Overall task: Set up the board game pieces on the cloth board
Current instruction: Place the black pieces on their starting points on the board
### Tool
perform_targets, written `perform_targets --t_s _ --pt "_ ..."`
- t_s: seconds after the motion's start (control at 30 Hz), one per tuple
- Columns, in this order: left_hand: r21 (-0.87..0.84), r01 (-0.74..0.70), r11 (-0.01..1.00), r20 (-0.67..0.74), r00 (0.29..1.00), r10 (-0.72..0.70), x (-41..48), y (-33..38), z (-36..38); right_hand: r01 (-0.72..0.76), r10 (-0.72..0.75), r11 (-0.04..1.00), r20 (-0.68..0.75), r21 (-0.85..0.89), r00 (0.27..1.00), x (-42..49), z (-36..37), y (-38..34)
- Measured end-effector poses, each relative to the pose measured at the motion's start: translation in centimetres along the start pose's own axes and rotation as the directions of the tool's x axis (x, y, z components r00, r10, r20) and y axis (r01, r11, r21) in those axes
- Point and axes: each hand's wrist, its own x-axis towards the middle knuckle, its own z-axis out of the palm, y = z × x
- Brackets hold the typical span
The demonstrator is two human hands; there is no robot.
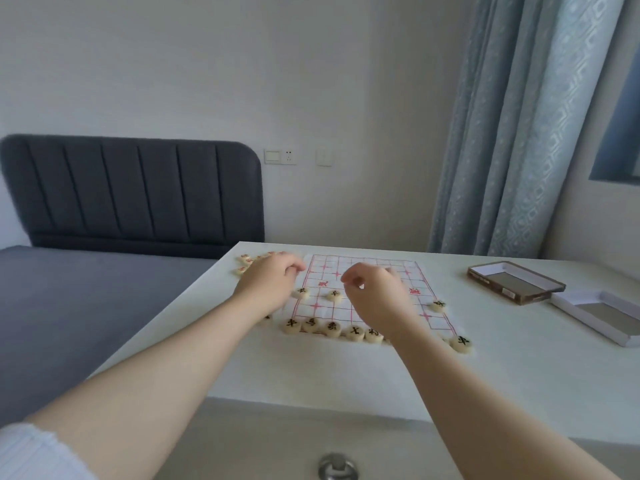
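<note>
1. We see the cloth board (pixel 367 268), white with a red grid, lying flat on the pale bench (pixel 519 368), towards its far side.
2. Our left hand (pixel 273 280) hovers at the board's far left edge with its fingers curled downward. We cannot tell whether it holds a piece.
3. Our right hand (pixel 375 292) is above the middle of the board, fingers curled and thumb close to the forefinger. We cannot tell whether anything is pinched there.
4. A row of black-marked pieces (pixel 332 329) lines the near edge of the board, touching side by side. The right wrist hides part of the row, and one more piece (pixel 462 342) sits at the near right corner.
5. Two single pieces (pixel 301 292) stand further in on the left half, between our hands, and another (pixel 438 304) sits at the right edge.
6. A loose cluster of red-marked pieces (pixel 247 261) lies on the bench just beyond the left hand, off the board.
7. Well to the right lie a brown box half (pixel 516 282) and, beside it, a white box half (pixel 602 317), both open side up.
8. A grey bed (pixel 86 299) stands left of the bench.
</note>
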Motion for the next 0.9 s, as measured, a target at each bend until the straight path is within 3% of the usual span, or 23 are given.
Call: perform_targets --t_s 0.17,0.3,0.37,0.53,0.9 --pt "-0.027 0.115 0.993 -0.039 0.993 -0.116 -1.5 -5.9 -2.1 0.096 -0.079 0.993 0.205 -0.074 0.976 -0.1 3.7 -4.8" --pt "0.041 0.029 0.999 -0.038 0.999 -0.027 -2.3 -8.9 -1.8 0.156 -0.114 0.978 0.28 -0.136 0.953 0.0 5.8 -6.4" --pt "0.094 -0.015 0.995 0.027 1.0 0.012 -2.5 -9.4 -1.5 0.181 -0.116 0.965 0.311 -0.188 0.943 0.1 6.5 -6.7" --pt "0.223 -0.069 0.972 0.134 0.99 0.04 -2.5 -9.1 -1.5 0.188 -0.074 0.924 0.328 -0.333 0.942 0.6 7.9 -7.2" --pt "0.219 0.065 0.974 0.045 0.996 -0.077 -2.5 -9.2 -1.3 0.171 -0.081 0.951 0.326 -0.258 0.942 1.4 8.2 -7.2"
